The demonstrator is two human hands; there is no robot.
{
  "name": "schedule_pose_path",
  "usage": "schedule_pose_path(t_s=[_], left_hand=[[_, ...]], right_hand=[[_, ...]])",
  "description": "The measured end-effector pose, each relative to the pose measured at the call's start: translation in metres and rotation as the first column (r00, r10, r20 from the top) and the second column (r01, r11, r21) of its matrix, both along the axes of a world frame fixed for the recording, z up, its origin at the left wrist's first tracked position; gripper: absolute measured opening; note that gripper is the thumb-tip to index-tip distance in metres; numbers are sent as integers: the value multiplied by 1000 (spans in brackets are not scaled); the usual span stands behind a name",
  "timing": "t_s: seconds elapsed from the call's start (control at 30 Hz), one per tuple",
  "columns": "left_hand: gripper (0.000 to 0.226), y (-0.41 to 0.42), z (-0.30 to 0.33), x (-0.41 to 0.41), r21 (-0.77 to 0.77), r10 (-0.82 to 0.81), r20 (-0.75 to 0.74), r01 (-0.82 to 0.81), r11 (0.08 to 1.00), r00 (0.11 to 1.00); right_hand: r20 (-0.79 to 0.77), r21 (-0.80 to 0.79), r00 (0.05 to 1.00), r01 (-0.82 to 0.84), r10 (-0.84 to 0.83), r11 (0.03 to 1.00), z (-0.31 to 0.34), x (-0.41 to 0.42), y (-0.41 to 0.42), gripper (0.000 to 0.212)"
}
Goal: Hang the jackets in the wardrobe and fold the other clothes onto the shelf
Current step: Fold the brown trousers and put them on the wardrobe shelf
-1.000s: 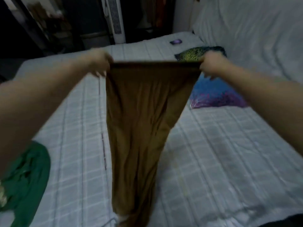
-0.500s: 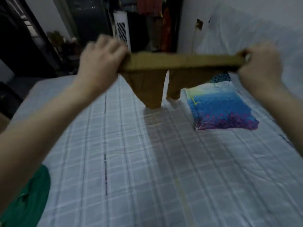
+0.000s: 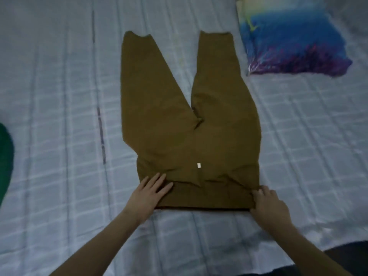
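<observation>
Brown trousers (image 3: pixel 179 120) lie flat on the bed, waistband towards me, the two legs spread apart and pointing away. A small white label shows near the waist. My left hand (image 3: pixel 148 193) lies flat with straight fingers on the waistband's left corner. My right hand (image 3: pixel 267 204) is at the right corner of the waistband, with its fingers curled onto the fabric edge.
The bed (image 3: pixel 59 116) has a pale checked cover. A folded blue and purple cloth (image 3: pixel 294 40) lies at the far right. A green garment (image 3: pixel 6 156) shows at the left edge. A dark patch (image 3: pixel 342 257) sits at the bottom right.
The trousers were held up in the air by the waistband; now they lie spread flat on the bed. Both hands came down to the waistband corners and my view tilted down.
</observation>
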State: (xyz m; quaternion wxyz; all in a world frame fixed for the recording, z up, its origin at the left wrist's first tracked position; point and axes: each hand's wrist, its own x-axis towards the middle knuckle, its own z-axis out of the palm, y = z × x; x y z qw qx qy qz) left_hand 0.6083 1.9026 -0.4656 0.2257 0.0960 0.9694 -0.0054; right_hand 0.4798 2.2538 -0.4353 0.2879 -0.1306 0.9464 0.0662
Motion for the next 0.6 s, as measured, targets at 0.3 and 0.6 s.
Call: schedule_pose_path(t_s=[0.3,0.6], left_hand=[[110,24,-41,69,136,1,-97,12,991,995],[109,62,-35,143,207,-83,74,66,976,994]], right_hand=[[-210,-274,931,-349,299,896,-37,53,17,99],[-20,-246,855,-507,519,826,-41,77,43,99]])
